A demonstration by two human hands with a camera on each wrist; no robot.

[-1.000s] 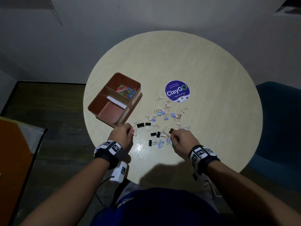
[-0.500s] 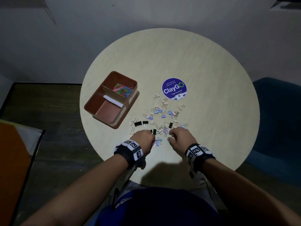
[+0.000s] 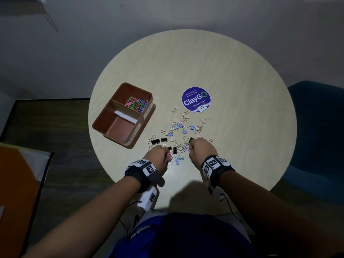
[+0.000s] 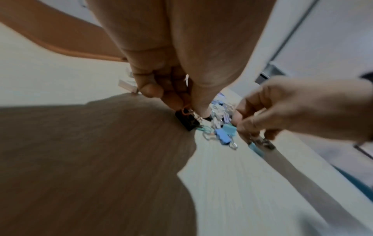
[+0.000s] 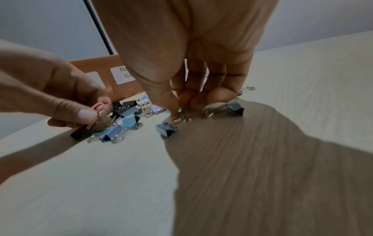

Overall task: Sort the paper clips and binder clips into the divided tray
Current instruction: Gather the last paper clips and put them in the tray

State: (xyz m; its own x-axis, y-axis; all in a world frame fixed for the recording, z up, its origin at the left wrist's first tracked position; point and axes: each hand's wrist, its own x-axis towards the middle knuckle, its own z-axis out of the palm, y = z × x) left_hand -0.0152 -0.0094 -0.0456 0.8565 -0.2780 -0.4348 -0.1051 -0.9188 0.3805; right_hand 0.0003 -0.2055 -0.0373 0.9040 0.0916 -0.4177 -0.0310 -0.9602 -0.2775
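A brown divided tray (image 3: pixel 104 125) holds coloured paper clips (image 3: pixel 136 104) in its far compartment; the near one shows only a white card. Binder clips (image 3: pixel 183 130) lie scattered right of it. My left hand (image 3: pixel 168 155) is at the pile's near edge. It pinches a pink paper clip (image 5: pixel 98 106) together with the wire handle of a black binder clip (image 4: pixel 185 120). My right hand (image 3: pixel 189 147) is curled, with thumb and forefinger tips meeting on the table on what looks like a green paper clip (image 5: pixel 165 111). A blue-grey binder clip (image 5: pixel 166 130) lies just below that thumb.
The round pale table (image 3: pixel 242 81) carries a purple ClayGo sticker (image 3: pixel 196 99) beyond the pile. A blue chair (image 3: pixel 316 127) stands at the right. An orange-topped surface (image 3: pixel 14 183) lies at the left, off the table. Another black binder clip (image 5: pixel 235 109) sits by my right little finger.
My left hand has moved right from beside the tray to the near edge of the pile, still holding the pink clip. The right hand has stayed at the pile.
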